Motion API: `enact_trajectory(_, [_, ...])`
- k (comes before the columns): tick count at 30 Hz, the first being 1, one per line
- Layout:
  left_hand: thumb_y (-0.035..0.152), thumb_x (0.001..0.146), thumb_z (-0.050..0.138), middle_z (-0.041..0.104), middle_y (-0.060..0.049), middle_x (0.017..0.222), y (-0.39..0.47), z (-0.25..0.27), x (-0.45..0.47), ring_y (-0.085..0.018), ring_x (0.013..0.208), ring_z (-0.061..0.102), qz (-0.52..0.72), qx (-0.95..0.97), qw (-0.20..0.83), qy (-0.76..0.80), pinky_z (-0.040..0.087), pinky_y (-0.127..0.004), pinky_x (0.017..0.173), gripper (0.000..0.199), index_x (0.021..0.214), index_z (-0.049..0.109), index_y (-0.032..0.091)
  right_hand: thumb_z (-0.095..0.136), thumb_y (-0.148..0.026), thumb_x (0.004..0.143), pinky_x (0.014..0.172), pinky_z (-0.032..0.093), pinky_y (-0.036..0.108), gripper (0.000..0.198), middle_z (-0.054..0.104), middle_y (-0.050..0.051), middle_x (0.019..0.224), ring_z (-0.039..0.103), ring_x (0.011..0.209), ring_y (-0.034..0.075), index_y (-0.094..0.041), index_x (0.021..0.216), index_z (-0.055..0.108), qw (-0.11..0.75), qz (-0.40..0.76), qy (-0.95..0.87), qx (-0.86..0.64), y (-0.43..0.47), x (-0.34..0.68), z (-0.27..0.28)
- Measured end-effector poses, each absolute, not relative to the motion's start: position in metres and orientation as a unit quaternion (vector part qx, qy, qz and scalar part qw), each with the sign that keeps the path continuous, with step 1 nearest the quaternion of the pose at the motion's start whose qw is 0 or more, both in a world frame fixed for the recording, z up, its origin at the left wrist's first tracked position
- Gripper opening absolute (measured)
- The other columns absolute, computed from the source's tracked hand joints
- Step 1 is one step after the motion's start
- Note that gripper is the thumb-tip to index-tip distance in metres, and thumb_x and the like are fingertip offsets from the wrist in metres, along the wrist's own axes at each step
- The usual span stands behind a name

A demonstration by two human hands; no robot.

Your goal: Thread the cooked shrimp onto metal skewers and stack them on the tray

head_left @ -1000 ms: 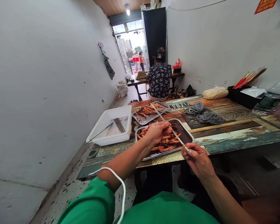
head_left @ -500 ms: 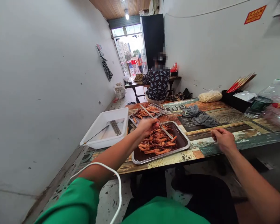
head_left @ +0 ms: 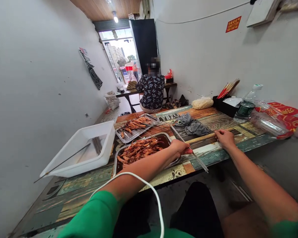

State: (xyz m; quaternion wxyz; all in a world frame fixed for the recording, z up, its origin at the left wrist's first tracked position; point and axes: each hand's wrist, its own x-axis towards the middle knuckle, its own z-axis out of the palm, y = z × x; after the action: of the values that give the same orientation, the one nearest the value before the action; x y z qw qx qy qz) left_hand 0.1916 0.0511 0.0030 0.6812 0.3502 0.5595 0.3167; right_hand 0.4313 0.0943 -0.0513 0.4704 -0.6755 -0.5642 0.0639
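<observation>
My left hand [head_left: 180,147] is closed around a bundle of thin metal skewers [head_left: 200,160], which slants over the table's front edge to the right of the marinade tray. That metal tray [head_left: 116,165] holds many long orange-brown food pieces [head_left: 140,149] in dark liquid; my left forearm hides part of it. Behind it, a second metal tray [head_left: 126,138] carries similar pieces [head_left: 136,124] with skewers sticking out to the right. My right hand [head_left: 224,138] rests at the table's right side with its fingers curled together. Anything between them is too small to make out.
A white plastic tub [head_left: 76,170] with more metal skewers [head_left: 97,145] stands at left. Grey gloves or rags [head_left: 195,127] lie mid-table. Beyond are a black box [head_left: 224,106], a water bottle [head_left: 247,104] and red packaging [head_left: 285,115]. A person [head_left: 151,91] sits at another table.
My left hand has carried the skewers rightward, from above the marinade tray to beside it, closer to my right hand. The view has turned right.
</observation>
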Motion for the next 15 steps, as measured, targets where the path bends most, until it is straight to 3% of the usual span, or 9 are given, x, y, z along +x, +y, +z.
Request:
enact_trajectory(3, [0.002, 0.070, 0.063, 0.053, -0.004, 0.041, 0.064, -0.012, 0.209, -0.013, 0.040, 0.055, 0.286, 0.358, 0.670, 0.584, 0.049, -0.023, 0.042, 0.021, 0.053, 0.052, 0.010, 0.053, -0.034, 0.088, 0.075, 0.050, 0.036, 0.026, 0.062, 0.006, 0.102, 0.060, 0.086, 0.016, -0.015, 0.105, 0.059, 0.415, 0.028, -0.627, -0.658, 0.083, 0.435, -0.062])
enact_trajectory(8, [0.003, 0.071, 0.061, 0.054, -0.002, 0.043, 0.085, -0.019, 0.222, -0.015, 0.044, 0.057, 0.243, 0.383, 0.649, 0.611, 0.048, -0.023, 0.042, 0.019, 0.057, 0.054, 0.013, 0.068, -0.032, 0.070, 0.083, 0.042, 0.032, 0.018, 0.064, 0.006, 0.094, 0.056, 0.091, 0.021, -0.021, 0.084, 0.069, 0.305, -0.012, -0.769, -0.562, 0.071, 0.438, -0.064])
enact_trajectory(10, [0.002, 0.072, 0.058, 0.054, -0.002, 0.043, 0.092, -0.019, 0.226, -0.014, 0.043, 0.056, 0.227, 0.396, 0.634, 0.624, 0.047, -0.023, 0.043, 0.018, 0.057, 0.053, 0.013, 0.063, -0.026, 0.073, 0.082, 0.040, 0.034, 0.010, 0.063, 0.008, 0.092, 0.054, 0.090, 0.023, -0.020, 0.077, 0.069, 0.284, -0.041, -0.783, -0.551, 0.076, 0.444, -0.062])
enact_trajectory(15, [0.000, 0.071, 0.054, 0.053, 0.000, 0.043, 0.108, -0.021, 0.237, -0.012, 0.040, 0.055, 0.166, 0.451, 0.580, 0.658, 0.049, -0.022, 0.046, 0.017, 0.059, 0.054, 0.012, 0.045, -0.020, 0.083, 0.075, 0.039, 0.036, 0.023, 0.061, 0.013, 0.082, 0.053, 0.083, 0.025, -0.014, 0.080, 0.067, 0.295, -0.132, -0.741, -0.588, 0.094, 0.456, -0.065])
